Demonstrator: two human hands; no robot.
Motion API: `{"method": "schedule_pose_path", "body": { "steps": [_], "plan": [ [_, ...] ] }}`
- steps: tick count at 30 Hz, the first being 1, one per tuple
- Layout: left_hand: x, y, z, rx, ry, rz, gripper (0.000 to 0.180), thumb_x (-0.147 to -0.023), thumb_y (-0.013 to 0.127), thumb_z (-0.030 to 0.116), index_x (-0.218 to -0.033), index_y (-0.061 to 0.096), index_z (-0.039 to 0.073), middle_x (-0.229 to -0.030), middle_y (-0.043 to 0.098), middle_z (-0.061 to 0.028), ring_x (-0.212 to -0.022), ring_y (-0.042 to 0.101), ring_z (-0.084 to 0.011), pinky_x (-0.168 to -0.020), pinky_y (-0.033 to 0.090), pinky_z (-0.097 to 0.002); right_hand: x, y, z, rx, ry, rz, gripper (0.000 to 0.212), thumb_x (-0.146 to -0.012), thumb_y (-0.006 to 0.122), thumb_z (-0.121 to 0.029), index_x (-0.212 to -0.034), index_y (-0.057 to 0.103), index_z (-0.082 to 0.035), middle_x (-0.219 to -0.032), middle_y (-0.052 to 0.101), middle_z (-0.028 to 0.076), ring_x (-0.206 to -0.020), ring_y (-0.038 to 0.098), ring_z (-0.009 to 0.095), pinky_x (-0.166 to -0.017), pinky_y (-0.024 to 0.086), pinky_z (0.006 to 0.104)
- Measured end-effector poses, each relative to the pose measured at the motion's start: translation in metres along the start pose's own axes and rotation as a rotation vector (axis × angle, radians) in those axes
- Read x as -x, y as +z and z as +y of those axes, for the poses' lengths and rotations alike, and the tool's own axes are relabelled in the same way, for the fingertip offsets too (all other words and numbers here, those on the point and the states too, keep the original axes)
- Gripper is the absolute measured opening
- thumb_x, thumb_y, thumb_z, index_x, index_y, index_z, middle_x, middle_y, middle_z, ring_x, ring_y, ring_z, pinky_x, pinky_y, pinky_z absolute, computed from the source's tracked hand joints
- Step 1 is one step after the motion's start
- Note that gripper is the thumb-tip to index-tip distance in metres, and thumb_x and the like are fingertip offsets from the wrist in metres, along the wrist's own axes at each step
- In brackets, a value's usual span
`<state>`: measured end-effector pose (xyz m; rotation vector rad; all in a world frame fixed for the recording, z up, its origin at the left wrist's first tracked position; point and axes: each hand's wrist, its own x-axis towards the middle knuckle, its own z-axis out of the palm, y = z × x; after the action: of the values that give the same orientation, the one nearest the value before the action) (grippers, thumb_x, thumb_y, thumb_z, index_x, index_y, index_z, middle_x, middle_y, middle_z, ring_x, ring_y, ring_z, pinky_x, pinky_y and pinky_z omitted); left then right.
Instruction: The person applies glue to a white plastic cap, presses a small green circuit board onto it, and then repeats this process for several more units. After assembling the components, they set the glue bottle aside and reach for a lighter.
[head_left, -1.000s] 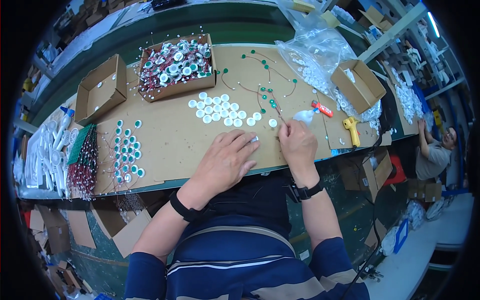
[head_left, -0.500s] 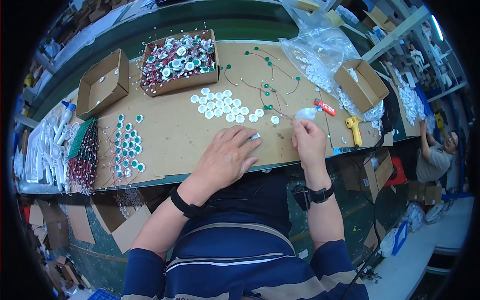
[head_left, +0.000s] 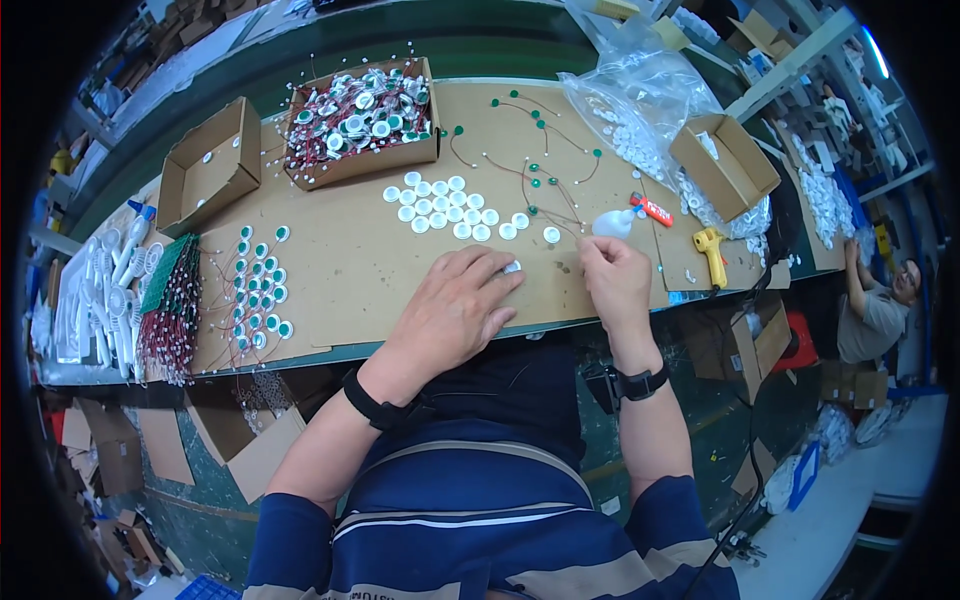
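Your left hand (head_left: pixel 455 310) lies palm down on the cardboard sheet (head_left: pixel 350 270), fingers spread and released, with the fingertips resting on a small white disc (head_left: pixel 512 267) at the near edge of the work area. Your right hand (head_left: pixel 615 280) is bunched, thumb and forefinger pinched together on something too small to make out, possibly a wire end; whether it is truly gripped cannot be told.

Compared with a second ago, your right hand has drawn back from the loose green-headed wires (head_left: pixel 540 180) toward the near edge and now sits just beside the squeeze bottle (head_left: pixel 612 223). Your left hand has kept its place while its fingertips have closed in on the disc. The two hands are nearer each other, which suggests that disc and wire are being brought together at one spot.

The disc is round and lies flat, face up, so it has no long axis and points nowhere in particular. The bottle lies tipped, its long axis running roughly left to right, nozzle toward the red tube (head_left: pixel 652 208).

The remaining white discs (head_left: pixel 445 207) sit in rows well beyond your hands, below the box (head_left: pixel 362 120) of finished pieces.
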<state>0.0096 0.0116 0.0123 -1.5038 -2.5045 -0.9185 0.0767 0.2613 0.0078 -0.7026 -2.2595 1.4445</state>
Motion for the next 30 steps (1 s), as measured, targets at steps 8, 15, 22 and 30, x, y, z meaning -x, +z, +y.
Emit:
{"method": "schedule_pose_path", "body": {
  "steps": [8, 15, 22, 30],
  "plan": [
    [-0.002, 0.0, 0.001, 0.001, -0.002, -0.004, 0.047, -0.093, 0.082, 0.021, -0.137, 0.073, 0.01, -0.144, 0.066, -0.0089, -0.139, 0.058, -0.0323, -0.119, 0.045, -0.0463, -0.002, 0.0, 0.007, -0.001, 0.018, -0.017, 0.017, -0.107, 0.075, -0.014, -0.107, 0.079, 0.003, -0.074, 0.064, -0.004, -0.06, 0.054, 0.003, -0.054, 0.04, 0.021],
    [-0.002, 0.001, 0.001, 0.011, -0.007, 0.047, 0.041, -0.094, 0.08, 0.019, -0.134, 0.074, 0.008, -0.138, 0.068, -0.0095, -0.137, 0.059, -0.0302, -0.117, 0.046, -0.0459, 0.004, 0.004, 0.002, -0.31, 0.046, 0.05, 0.02, -0.107, 0.076, -0.017, -0.109, 0.078, 0.003, -0.077, 0.064, -0.005, -0.065, 0.053, 0.002, -0.058, 0.042, 0.0212],
    [-0.009, 0.0, -0.008, 0.155, -0.114, 0.23, 0.046, -0.093, 0.08, 0.008, -0.138, 0.072, 0.007, -0.134, 0.07, -0.0127, -0.127, 0.065, -0.0332, -0.108, 0.053, -0.0428, 0.018, 0.003, -0.002, -0.38, -0.055, -0.012, 0.017, -0.109, 0.073, -0.014, -0.112, 0.075, 0.002, -0.079, 0.063, -0.004, -0.065, 0.053, 0.003, -0.058, 0.04, 0.0205],
    [-0.048, -0.009, 0.008, 0.578, -0.394, 0.109, 0.047, -0.099, 0.075, 0.003, -0.146, 0.068, 0.005, -0.129, 0.076, -0.0093, -0.109, 0.074, -0.0185, -0.09, 0.06, -0.0317, 0.048, -0.001, -0.014, -0.395, -0.167, -0.108, 0.015, -0.11, 0.071, -0.012, -0.111, 0.074, 0.003, -0.08, 0.064, -0.003, -0.067, 0.056, 0.004, -0.061, 0.042, 0.0204]
  ]
}}
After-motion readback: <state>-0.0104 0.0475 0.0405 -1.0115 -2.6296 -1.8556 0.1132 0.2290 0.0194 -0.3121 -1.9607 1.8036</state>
